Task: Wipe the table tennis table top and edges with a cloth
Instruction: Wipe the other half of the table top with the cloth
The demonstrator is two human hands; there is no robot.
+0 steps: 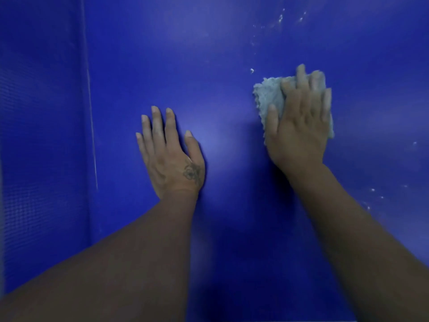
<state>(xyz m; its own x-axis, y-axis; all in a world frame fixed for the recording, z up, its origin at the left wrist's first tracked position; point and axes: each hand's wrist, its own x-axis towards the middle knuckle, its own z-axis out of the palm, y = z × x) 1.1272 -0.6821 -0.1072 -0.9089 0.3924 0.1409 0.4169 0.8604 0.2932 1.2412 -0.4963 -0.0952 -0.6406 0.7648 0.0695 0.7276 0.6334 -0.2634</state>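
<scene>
- One view only, from a head-worn wide-angle camera, so no second view shares the scene.
- It looks steeply down and forward onto the blue counter [220, 54], which fills nearly the whole frame.
- It sits close: both forearms enter from the bottom corners, with the net [41, 135] at the left edge.

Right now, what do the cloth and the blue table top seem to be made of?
The cloth looks like nubbly pale terry or microfibre, with a fuzzy, ragged edge. The table top looks like a hard, smooth painted board with a slight sheen; its core cannot be told.
</scene>
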